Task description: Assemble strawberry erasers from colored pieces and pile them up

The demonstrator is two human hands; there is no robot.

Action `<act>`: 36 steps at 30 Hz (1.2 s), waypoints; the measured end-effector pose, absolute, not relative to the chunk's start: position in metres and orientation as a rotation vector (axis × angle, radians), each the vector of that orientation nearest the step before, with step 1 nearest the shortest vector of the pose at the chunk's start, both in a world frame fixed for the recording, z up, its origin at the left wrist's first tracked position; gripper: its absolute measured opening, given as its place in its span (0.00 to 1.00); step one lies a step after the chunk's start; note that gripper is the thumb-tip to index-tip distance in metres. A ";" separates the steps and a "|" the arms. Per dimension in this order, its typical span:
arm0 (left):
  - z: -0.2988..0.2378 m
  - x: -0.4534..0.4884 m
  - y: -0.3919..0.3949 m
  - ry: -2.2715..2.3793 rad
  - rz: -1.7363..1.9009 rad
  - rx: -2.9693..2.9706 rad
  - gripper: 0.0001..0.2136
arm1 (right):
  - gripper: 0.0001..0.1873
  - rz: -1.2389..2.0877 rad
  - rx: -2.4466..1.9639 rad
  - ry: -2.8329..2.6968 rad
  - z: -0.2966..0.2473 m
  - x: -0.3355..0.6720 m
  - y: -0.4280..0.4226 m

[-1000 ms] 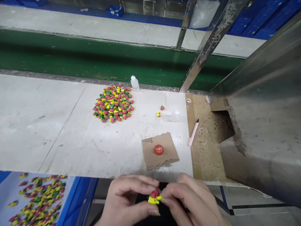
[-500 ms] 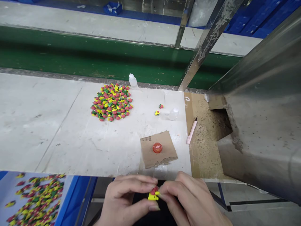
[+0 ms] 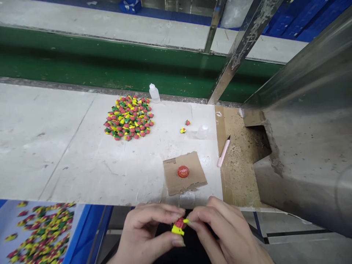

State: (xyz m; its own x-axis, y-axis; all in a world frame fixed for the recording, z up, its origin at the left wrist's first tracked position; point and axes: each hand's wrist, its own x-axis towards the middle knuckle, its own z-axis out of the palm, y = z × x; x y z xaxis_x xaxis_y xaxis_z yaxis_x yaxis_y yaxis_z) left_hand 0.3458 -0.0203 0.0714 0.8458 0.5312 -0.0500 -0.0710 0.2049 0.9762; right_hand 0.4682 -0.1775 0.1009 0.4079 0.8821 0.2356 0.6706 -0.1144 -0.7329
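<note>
Low in the view, just off the table's near edge, my left hand [image 3: 151,231] pinches a small red-and-yellow figurine [image 3: 178,228] between thumb and fingertips. It has a bumpy red part above a yellow part with a dark dot. My right hand [image 3: 220,231] is closed at the figurine's right side, thumb and forefinger on a small yellow piece [image 3: 186,221]. Whether that piece is joined to the figurine I cannot tell. Beyond my hands, a red round dish [image 3: 183,171] rests on a cardboard square [image 3: 172,185].
A pile of red, yellow and green figurines [image 3: 129,119] lies on the white table [image 3: 82,165], by a white bottle [image 3: 154,93]. Two loose figurines [image 3: 187,122] and a pink pen [image 3: 224,151] lie further right. A blue-edged tray [image 3: 82,227] with many figurines stands lower left.
Both hands remain almost in place around the figurine. The small yellow piece at my right fingertips sits slightly higher and further right, and the figurine's tilt differs a little.
</note>
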 end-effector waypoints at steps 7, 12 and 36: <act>0.068 0.346 -0.021 0.447 0.418 1.272 0.13 | 0.11 0.343 -1.829 -1.315 0.098 0.469 -0.175; 0.065 0.345 -0.022 0.440 0.370 1.164 0.12 | 0.13 0.347 -1.834 -1.357 0.098 0.470 -0.176; 0.059 0.341 -0.024 0.444 0.279 0.950 0.12 | 0.11 0.336 -1.836 -1.319 0.098 0.472 -0.175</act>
